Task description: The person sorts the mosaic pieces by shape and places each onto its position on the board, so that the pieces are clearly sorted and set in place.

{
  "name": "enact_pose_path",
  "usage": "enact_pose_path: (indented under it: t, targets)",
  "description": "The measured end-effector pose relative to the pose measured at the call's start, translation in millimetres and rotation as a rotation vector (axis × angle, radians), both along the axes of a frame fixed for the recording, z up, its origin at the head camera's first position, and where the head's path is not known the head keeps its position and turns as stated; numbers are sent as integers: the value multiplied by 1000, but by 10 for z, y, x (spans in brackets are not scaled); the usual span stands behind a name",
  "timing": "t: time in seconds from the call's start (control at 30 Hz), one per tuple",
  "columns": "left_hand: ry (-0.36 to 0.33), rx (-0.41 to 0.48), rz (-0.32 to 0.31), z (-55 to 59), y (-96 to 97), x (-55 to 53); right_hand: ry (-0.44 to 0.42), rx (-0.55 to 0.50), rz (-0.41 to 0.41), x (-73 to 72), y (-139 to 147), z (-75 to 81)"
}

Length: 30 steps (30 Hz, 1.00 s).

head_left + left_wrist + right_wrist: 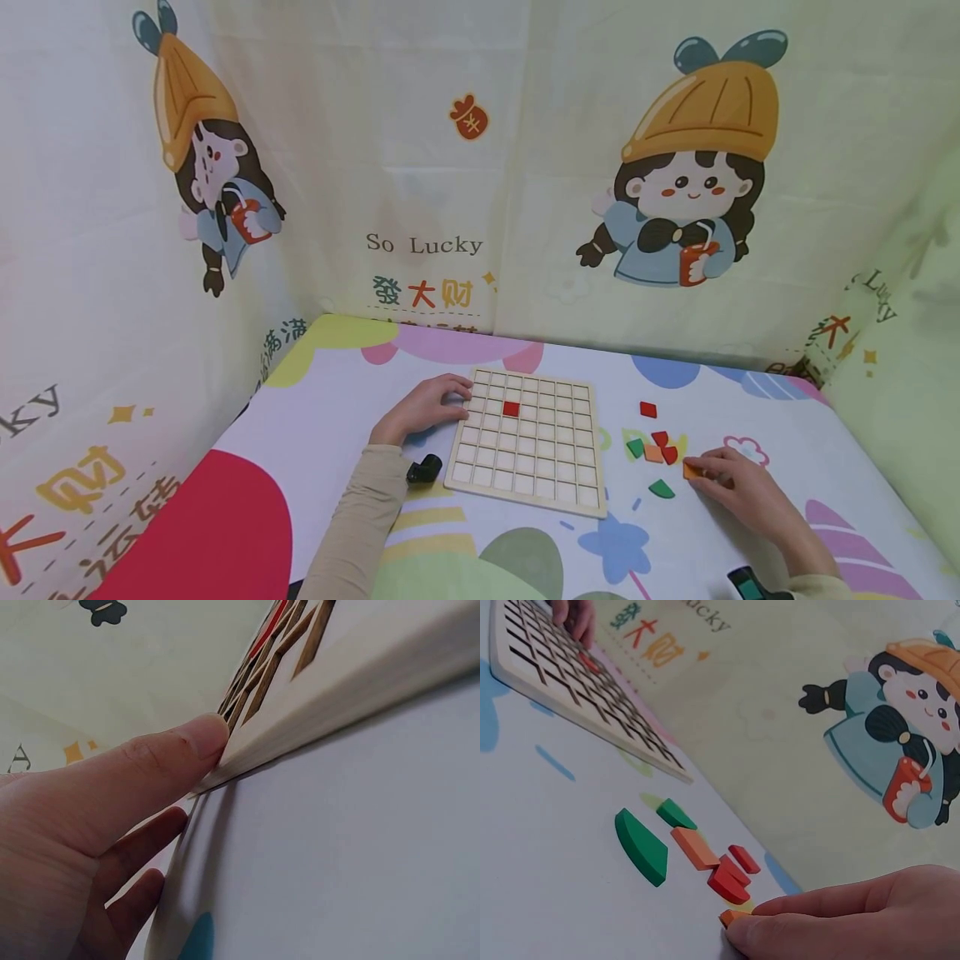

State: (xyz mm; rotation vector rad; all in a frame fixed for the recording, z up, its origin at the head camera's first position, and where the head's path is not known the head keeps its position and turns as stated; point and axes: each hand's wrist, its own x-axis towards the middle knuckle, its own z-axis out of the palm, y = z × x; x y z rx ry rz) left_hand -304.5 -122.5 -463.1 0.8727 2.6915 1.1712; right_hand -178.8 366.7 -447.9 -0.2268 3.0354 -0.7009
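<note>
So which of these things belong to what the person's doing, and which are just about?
Seemingly part of it:
wooden grid board, left hand at its edge
red tile in the grid
orange piece in the right hand
loose red pieces, orange tile, green pieces

Probably just surroundings:
patterned tablecloth
printed backdrop

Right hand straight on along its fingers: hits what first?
Probably the nearest red piece, just past the held orange piece that the right hand pinches; depth is unclear.

Left grip (75, 829) with its thumb on the edge of a wooden grid board (337, 697), white surface (345, 840) beneath
</note>
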Motion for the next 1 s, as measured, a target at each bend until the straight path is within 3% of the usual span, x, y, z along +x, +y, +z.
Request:
enact_pose_path:
  t: [0.67, 1.0]
  targets:
    - [-12, -28, 24, -25, 11, -32, 1, -17, 20, -1, -14, -7]
    - [-3, -33, 20, -9, 14, -21, 151, -43, -21, 2, -192, 47]
